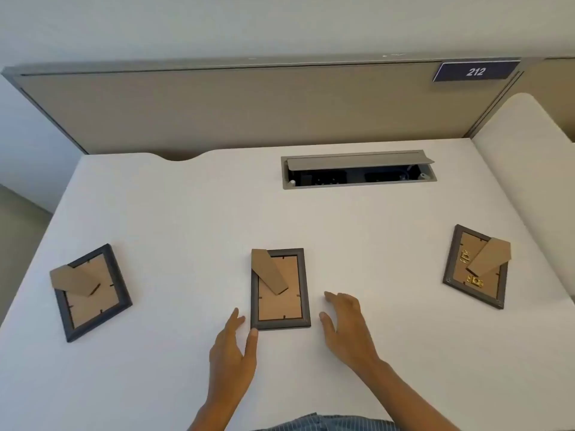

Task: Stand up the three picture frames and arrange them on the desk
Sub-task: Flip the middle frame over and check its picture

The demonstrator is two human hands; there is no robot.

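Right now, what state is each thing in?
Left frame: face down, stand flap out.
Middle frame: face down, ungrasped.
Right frame: face down, stand flap out.
Left hand: open, thumb at middle frame's corner.
Right hand: open, beside it.
Cable hatch: lid open.

Open cable tray (357, 169), "212" sign (475, 71)

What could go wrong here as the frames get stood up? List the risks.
1. The middle frame lies face down; its cardboard stand looks thin and may bend if pulled hard.
2. The open cable box sits behind it; a frame pushed back could tip in.
3. The right frame lies near the desk edge.
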